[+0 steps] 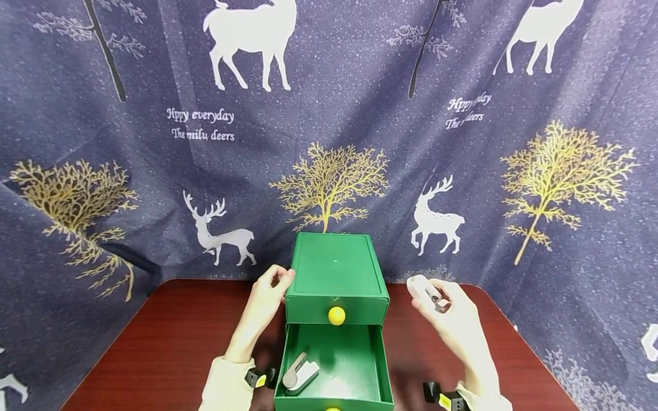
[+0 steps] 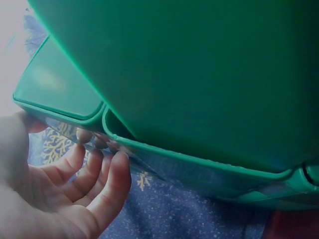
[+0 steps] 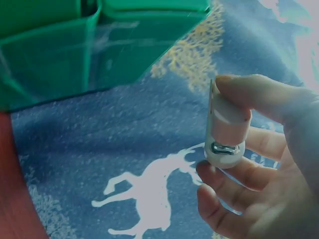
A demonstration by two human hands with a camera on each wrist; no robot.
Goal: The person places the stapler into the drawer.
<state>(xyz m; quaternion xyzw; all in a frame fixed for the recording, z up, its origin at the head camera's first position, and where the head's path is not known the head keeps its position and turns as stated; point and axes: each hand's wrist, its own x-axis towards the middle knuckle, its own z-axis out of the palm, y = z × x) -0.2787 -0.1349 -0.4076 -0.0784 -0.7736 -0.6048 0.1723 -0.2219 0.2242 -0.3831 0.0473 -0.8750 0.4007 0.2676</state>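
Hands (image 1: pixel 267 294) (image 1: pixel 457 308) on cabinet (image 1: pixel 334 265) and white stapler (image 3: pixel 230 122)

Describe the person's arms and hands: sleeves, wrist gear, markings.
The left hand and right hand are ungloved. Cream sleeves cover the lower arms. Each wrist carries a black strap-on device with a yellow tag; any print is too small to read.

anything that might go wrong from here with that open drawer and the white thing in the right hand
The small white object might slip: the right hand holds it in the air, right of the green cabinet.

The open lower drawer could get knocked, since it juts out between the person's forearms.

The grey-and-white item lies on the drawer's left side and may slide if the drawer is pushed abruptly.
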